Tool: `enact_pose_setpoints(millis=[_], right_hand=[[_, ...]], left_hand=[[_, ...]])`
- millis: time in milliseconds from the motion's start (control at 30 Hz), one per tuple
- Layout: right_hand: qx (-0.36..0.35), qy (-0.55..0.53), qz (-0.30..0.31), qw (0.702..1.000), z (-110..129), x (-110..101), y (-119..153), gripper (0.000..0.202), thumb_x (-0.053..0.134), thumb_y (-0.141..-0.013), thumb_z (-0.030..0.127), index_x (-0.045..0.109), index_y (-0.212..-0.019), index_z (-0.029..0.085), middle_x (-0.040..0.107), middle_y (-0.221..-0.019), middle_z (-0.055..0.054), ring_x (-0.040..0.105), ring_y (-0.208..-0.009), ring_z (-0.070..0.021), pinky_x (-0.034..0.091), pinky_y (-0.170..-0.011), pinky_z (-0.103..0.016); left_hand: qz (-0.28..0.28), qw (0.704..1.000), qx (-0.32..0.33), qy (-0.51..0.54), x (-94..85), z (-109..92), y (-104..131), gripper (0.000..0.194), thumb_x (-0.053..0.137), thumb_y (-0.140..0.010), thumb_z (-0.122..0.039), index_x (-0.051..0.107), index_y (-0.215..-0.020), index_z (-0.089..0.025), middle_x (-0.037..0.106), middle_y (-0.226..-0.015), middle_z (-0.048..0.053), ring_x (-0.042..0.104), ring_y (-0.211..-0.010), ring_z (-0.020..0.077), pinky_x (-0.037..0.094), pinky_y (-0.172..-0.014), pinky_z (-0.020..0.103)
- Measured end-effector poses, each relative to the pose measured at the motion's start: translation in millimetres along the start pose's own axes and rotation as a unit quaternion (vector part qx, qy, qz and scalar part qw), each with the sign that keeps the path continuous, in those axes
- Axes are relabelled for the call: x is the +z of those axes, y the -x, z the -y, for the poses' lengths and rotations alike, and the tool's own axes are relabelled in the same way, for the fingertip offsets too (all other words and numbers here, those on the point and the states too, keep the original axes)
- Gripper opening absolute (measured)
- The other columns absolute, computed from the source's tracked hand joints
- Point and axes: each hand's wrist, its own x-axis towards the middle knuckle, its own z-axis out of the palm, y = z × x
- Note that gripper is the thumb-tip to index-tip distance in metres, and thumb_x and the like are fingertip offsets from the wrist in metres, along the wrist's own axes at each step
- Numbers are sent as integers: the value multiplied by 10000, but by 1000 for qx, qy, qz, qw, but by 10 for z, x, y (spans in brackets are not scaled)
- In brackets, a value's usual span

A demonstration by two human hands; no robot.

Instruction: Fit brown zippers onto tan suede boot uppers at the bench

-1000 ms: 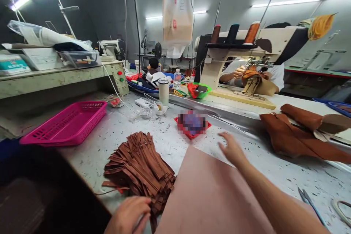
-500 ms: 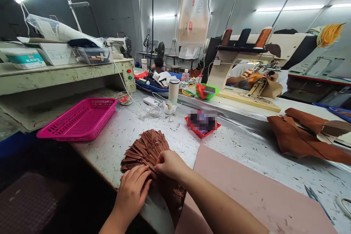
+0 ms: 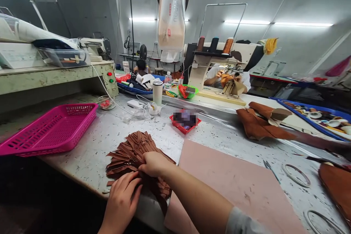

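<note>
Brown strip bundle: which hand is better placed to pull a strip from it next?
Probably the right: the right hand reaches over the brown strip bundle, its fingertips at the strips, while the left hand sits lower, at the bundle's near edge.

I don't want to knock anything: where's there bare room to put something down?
Bare tabletop, just specks, shows between the magenta basket and brown strips, and between the pink sheet and brown leather pieces. It's crowded around the cup, with its cables, and at the strips, under the left hand and right hand.
</note>
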Motion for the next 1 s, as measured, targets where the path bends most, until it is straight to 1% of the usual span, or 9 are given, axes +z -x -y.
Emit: enact_pose_setpoints(millis=[100, 233, 367, 500, 600, 733, 800, 867, 1000], right_hand=[[-12, -11, 36, 999, -20, -80, 6, 143, 510, -727, 231, 620, -736, 141, 657, -807, -98, 596, -770, -230, 410, -601, -276], [-30, -70, 53, 996, -71, -122, 38, 173, 458, -754, 233, 573, -641, 170, 615, -686, -9, 567, -635, -149, 402, -544, -220], [-19, -125, -15, 992, -18, -80, 211, 167, 439, -767, 276, 566, -703, 187, 593, -707, -2, 560, -676, -156, 406, -567, -226], [-19, -180, -94, 979, -42, -17, 520, 205, 542, -702, 250, 576, -901, 216, 601, -791, -7, 552, -787, -181, 402, -652, -252], [-21, -254, -70, 964, -318, 34, 841, 276, 540, -711, 194, 578, -982, 228, 605, -776, 26, 562, -692, -120, 408, -608, -200], [37, -315, -18, 948, -964, 143, 1473, 254, 413, -808, 239, 640, -858, 137, 592, -670, -2, 559, -594, -113, 419, -556, -206], [85, -330, -7, 940, -1280, 204, 1858, 244, 443, -786, 242, 657, -827, 134, 607, -667, -7, 561, -616, -118, 415, -567, -203], [126, -325, 0, 937, -1521, 245, 2241, 240, 480, -730, 176, 664, -884, 163, 652, -774, -13, 584, -703, -134, 426, -615, -205], [139, -221, -31, 965, -1768, 225, 2848, 363, 472, -713, 108, 659, -987, 253, 665, -997, 9, 588, -915, -162, 417, -798, -236]], left_hand=[[-1, 1000, 20, -12, 22, -47, 11, 164, 477, -816, -259, 598, -921, -222, 637, -1021, 58, 560, -960, 229, 409, -824, 357], [-6, 997, 51, -55, 84, -60, -28, 198, 441, -822, -256, 597, -926, -193, 646, -974, 85, 564, -947, 244, 414, -801, 363], [1, 996, 43, -76, 164, -28, -83, 254, 409, -822, -283, 601, -945, -170, 650, -970, 109, 562, -951, 258, 413, -806, 383], [35, 993, 17, -107, 194, 5, -144, 262, 453, -769, -314, 623, -912, -175, 661, -930, 112, 541, -980, 304, 394, -824, 447], [48, 990, -26, -133, 137, 66, -210, 313, 425, -779, -332, 619, -959, -164, 632, -1022, 147, 510, -1010, 336, 394, -792, 489], [29, 984, -89, -154, 5, 94, -355, 388, 348, -841, -340, 587, -1039, -109, 555, -1125, 229, 482, -1013, 392, 385, -738, 543], [20, 984, -100, -146, -15, -24, -446, 399, 343, -853, -340, 577, -1025, -67, 532, -1130, 259, 475, -1007, 408, 378, -733, 551], [33, 991, -75, -110, 38, -287, -526, 368, 351, -860, -327, 570, -1014, -75, 542, -1119, 230, 482, -1009, 368, 385, -768, 510], [153, 984, 81, 35, 301, -1200, -575, 218, 395, -859, -275, 594, -881, -189, 625, -908, 66, 548, -885, 204, 412, -785, 333]])
